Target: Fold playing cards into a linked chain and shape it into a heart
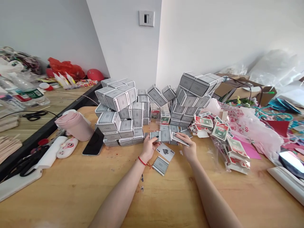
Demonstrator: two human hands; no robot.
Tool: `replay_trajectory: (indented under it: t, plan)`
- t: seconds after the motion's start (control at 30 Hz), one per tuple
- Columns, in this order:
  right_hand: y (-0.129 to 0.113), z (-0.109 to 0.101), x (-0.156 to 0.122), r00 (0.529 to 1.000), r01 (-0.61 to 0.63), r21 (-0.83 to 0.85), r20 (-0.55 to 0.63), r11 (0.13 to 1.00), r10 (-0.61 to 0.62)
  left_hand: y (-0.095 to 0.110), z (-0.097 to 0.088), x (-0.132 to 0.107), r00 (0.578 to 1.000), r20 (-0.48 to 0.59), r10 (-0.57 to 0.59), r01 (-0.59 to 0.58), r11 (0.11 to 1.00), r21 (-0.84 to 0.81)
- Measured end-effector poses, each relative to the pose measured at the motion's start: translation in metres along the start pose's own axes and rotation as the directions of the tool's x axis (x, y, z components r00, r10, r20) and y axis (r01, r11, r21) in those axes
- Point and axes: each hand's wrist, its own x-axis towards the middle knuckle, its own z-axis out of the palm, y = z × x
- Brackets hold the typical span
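My left hand (149,147), a red string at its wrist, grips a grey-patterned playing card (155,136) between thumb and fingers. Opposite it, my right hand (187,146) is closed on playing cards (178,138) seen nearly edge-on; how many I cannot tell. An ace of spades (165,152) lies face up between the hands, with a face-down card (161,165) just nearer to me. Beyond them stand blocks folded from playing cards, piled in a left stack (108,123) and a right stack (197,85). Two tilted blocks (156,95) sit between the stacks.
Opened card boxes (219,130) and plastic bags (247,123) spread over the right side. To the left are a phone (93,142), a pink cup (76,125), a mouse (67,148) and a white power strip (21,183). Card boxes (164,118) stand at the back middle.
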Motion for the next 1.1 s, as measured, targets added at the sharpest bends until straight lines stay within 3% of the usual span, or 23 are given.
replay_trajectory:
  t: [0.33, 0.8, 1.1]
  plan:
    - [-0.013, -0.003, -0.005, 0.969, 0.207, -0.307, -0.067, 0.929, -0.238, -0.001, -0.001, 0.000, 0.999, 0.026, -0.029, 0.028, 0.999, 0.019]
    - [-0.013, -0.007, -0.004, 0.936, 0.230, -0.416, -0.152, 0.880, -0.317, 0.000, 0.000, -0.002, 0.999, 0.039, -0.020, 0.018, 0.999, 0.038]
    - [-0.018, -0.004, -0.008, 0.962, 0.253, -0.423, 0.014, 0.870, -0.273, 0.000, 0.000, -0.002, 0.999, 0.038, -0.023, 0.021, 0.999, 0.048]
